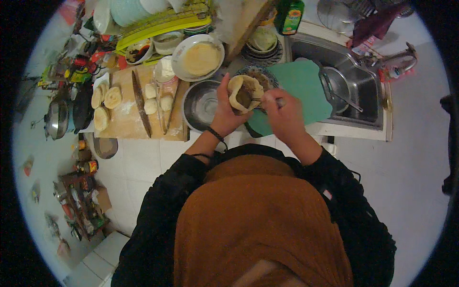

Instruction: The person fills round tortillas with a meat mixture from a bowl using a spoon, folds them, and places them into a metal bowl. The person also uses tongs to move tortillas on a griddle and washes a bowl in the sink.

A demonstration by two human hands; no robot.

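My left hand (225, 112) cups an opened dough pocket (234, 101), its fingers wrapped round the outside. Brown filling (246, 95) lies inside the pocket. From the other side, my right hand (290, 117) grips what looks like a spoon (281, 102), its tip in the pocket's mouth; the head is hard to make out. Just behind the pocket stands a patterned dish (273, 75) with more brown filling. Left of my left hand is a steel bowl (190, 112). A green cutting board (306, 88) lies beyond my right hand.
A floured wooden board (124, 125) at left bears flat dough rounds (113, 97), dough balls (150, 105) and a rolling pin (141, 103). A white bowl (177, 57) behind holds a pale yellow round. The sink (368, 110) is at right, a green bottle (292, 16) beside it.
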